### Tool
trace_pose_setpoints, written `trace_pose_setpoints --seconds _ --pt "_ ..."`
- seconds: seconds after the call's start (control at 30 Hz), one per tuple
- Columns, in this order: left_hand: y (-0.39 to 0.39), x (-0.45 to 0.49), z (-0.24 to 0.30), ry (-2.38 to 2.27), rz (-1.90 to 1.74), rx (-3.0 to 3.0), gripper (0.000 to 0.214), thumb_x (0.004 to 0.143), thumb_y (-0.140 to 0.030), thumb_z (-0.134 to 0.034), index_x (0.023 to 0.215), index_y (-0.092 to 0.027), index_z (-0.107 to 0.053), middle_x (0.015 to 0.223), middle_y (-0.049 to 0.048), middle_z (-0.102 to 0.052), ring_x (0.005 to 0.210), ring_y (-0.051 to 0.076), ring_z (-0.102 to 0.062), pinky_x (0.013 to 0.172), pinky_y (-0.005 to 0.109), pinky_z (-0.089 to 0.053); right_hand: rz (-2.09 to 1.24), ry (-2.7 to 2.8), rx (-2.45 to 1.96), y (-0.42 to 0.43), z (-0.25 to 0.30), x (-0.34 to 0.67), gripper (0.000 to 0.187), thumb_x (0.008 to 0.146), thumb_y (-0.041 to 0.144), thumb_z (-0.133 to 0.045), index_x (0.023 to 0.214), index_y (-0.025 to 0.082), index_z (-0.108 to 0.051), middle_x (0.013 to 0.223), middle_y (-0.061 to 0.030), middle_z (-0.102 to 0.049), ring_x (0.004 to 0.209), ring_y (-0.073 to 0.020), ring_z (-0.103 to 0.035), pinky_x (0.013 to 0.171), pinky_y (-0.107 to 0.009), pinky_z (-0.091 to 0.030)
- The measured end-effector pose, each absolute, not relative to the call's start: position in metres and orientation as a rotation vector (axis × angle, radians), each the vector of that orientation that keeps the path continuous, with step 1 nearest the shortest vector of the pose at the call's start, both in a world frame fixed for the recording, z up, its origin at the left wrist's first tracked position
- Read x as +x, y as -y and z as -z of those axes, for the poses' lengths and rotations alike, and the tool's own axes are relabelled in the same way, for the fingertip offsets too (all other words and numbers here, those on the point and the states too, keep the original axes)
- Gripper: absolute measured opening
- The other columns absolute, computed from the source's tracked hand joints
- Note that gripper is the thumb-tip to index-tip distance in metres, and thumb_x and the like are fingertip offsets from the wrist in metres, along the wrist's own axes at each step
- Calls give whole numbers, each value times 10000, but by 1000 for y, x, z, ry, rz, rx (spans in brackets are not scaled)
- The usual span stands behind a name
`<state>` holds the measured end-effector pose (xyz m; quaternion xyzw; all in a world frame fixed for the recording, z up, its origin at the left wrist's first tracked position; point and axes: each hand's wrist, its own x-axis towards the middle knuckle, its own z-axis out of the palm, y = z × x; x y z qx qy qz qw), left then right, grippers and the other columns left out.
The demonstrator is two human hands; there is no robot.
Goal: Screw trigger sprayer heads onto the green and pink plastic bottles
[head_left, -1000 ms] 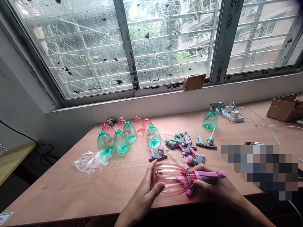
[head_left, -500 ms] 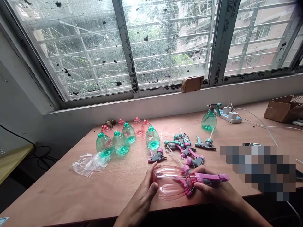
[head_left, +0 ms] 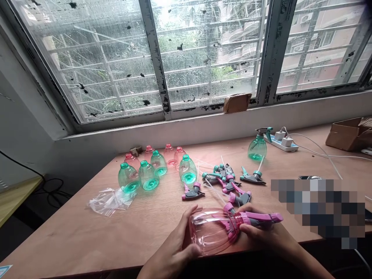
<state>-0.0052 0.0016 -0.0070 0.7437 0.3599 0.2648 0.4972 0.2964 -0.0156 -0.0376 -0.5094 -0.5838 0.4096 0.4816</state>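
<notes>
Pink transparent spray bottle (head_left: 213, 232) is held sideways near the front edge of the desk (head_left: 87, 240), left hand (head_left: 180, 242) cradling its base, right hand (head_left: 260, 232) grasping its trigger sprayer (head_left: 261, 218); likely screwing on, needing a steady twist

Single camera, head-worn; looks forward and down over the left hand (head_left: 174, 245) and right hand (head_left: 266, 233). Hands sit low, around mid-width, nearest the lens; forearms (head_left: 299, 254) enter from the lower edge. Wide view: counter (head_left: 72, 240) spreads to both sides of the hands and beyond, its near edge crossing just below them. Well past the hands, window (head_left: 197, 62) fills the upper part, seen from inside. Sill (head_left: 122, 127) slopes up rightward: head rolled or turned, cannot tell which.
</notes>
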Motion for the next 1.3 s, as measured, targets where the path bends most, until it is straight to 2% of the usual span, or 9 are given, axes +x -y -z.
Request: trace_pose_setpoints --seconds 0.07,0.3,0.47,0.57,0.67,0.83,1.0,1.2,1.3 --pt "-4 -7 10 -873 -662 1767 777 947 -647 -566 1595 -296 -318 1672 87 -338 1557 348 -253 1285 544 -157 -1002 1430 -1225 15 37 296 200 753 424 -794 856 261 -742 800 8 -718 708 -231 -661 595 -273 -539" --pt "-6 -4 14 -886 -657 1782 1061 743 -331 -904 1597 -347 -277 1678 66 -319 1567 333 -225 1300 506 -139 -986 1480 -1206 16 34 297 197 752 415 -807 841 258 -727 828 15 -713 744 -222 -658 648 -262 -529" --pt "-7 -4 15 -885 -655 1822 1121 707 -447 -921 1604 -344 -255 1680 87 -304 1558 357 -238 1292 524 -164 -1034 1471 -1170 17 35 297 212 766 409 -818 870 253 -721 822 25 -712 733 -204 -654 656 -245 -514" --pt "-8 -8 15 -842 -652 1786 967 824 -639 -744 1604 -313 -275 1698 93 -268 1571 362 -198 1292 535 -147 -1053 1479 -1167 16 36 298 219 776 413 -815 879 243 -722 827 22 -702 747 -201 -647 676 -246 -505" --pt "-7 -9 13 -872 -656 1762 754 974 -634 -528 1602 -290 -292 1694 86 -287 1576 322 -202 1297 520 -127 -1074 1503 -1181 14 38 299 233 792 426 -801 892 236 -711 843 20 -683 763 -199 -634 699 -250 -494" --pt "-6 -4 8 -915 -573 1747 990 830 -440 -820 1611 -298 -229 1700 67 -267 1570 314 -219 1302 465 -150 -1081 1525 -1177 13 42 301 236 811 434 -774 915 237 -699 883 5 -683 807 -219 -648 706 -259 -507" --pt "-7 -3 11 -903 -554 1855 1171 735 -418 -907 1622 -294 -153 1702 92 -242 1566 333 -217 1299 465 -145 -1064 1524 -1137 13 44 301 213 803 398 -797 910 238 -705 871 10 -691 786 -208 -647 696 -256 -508" --pt "-6 -8 6 -831 -580 1730 859 936 -734 -480 1619 -291 -205 1715 80 -217 1588 305 -148 1299 481 -100 -1049 1528 -1135 14 42 300 207 793 377 -810 914 244 -707 826 23 -697 744 -195 -642 669 -253 -505" --pt "-8 -8 7 -794 -608 1651 926 912 -796 -402 1627 -256 -169 1688 130 -270 1564 328 -231 1285 512 -148 -1050 1550 -1130 14 40 299 199 784 353 -821 913 243 -716 836 24 -730 771 -199 -671 711 -253 -525"
